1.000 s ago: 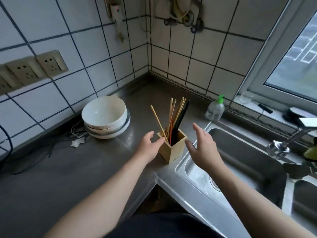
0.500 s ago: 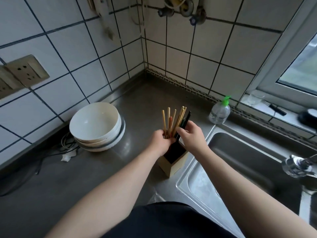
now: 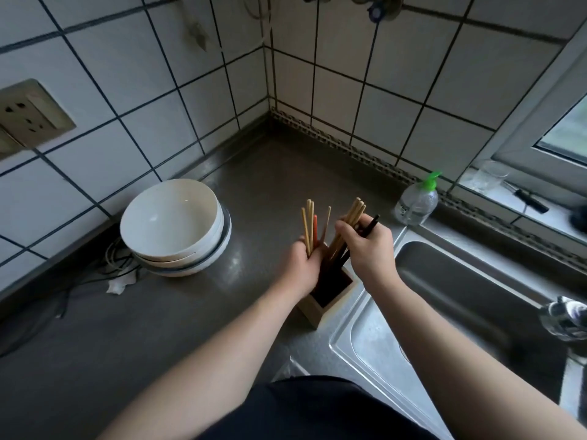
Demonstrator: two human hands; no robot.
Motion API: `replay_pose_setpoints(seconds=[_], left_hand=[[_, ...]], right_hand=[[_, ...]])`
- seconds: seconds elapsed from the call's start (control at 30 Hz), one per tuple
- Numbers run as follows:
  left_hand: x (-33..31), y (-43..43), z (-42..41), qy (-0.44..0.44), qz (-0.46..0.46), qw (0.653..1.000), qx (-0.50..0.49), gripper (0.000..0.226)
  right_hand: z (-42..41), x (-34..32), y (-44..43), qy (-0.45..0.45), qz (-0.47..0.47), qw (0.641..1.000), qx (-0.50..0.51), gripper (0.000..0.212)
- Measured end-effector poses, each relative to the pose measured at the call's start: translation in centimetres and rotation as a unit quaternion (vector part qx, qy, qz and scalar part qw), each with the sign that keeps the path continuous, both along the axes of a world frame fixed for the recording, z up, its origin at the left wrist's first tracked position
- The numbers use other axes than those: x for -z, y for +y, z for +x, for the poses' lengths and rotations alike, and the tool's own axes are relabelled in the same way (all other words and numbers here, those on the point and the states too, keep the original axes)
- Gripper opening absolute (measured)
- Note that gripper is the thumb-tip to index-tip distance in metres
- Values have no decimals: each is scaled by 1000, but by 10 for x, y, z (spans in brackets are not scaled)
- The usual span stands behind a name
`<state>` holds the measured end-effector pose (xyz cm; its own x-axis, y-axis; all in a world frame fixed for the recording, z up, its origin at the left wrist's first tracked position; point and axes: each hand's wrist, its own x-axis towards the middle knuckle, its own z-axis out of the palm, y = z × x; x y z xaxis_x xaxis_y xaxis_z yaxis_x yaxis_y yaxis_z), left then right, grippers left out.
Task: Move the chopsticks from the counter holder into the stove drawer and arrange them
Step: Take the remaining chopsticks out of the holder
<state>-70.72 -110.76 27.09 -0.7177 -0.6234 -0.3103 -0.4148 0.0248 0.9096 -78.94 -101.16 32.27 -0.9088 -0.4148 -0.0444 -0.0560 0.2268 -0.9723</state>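
two hands (image 3: 301, 268) (image 3: 370, 246), chopsticks (image 3: 309, 228) now split apart

Two hands are over the table, the left hand (image 3: 303, 268) and the right hand (image 3: 368, 249). There is one wooden holder (image 3: 327, 304). The chopsticks (image 3: 308, 227) stand in two bunches; about ten show, mostly pale wood, one red (image 3: 315, 230) and one black (image 3: 372, 224), but the exact number is hard to tell. Three bowls (image 3: 173, 227) are stacked. One soap bottle (image 3: 416, 201), one glass (image 3: 486, 176), one wall socket (image 3: 30, 117), one sink (image 3: 460, 300).
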Motion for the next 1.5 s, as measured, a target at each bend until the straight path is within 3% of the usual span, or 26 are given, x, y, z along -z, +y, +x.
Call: replay_pose_setpoints(seconds=[0.17,0.33,0.67,1.23,1.5], left_hand=[[-5,4,5,12,-23,1000,4,23],[-18,11,12,80,-27,996,-42,27],[-52,17,20,180,-22,979,-90,22],[-128,44,77,309,-71,945,-78,22],[-130,67,123,344,0,938,41,21]], right_hand=[[7,8,8,-66,-27,997,19,12],[22,21,13,-92,-26,995,19,19],[26,-7,20,-104,-192,974,60,23],[69,-103,73,24,-327,938,113,22],[144,-117,121,84,-359,916,156,21]])
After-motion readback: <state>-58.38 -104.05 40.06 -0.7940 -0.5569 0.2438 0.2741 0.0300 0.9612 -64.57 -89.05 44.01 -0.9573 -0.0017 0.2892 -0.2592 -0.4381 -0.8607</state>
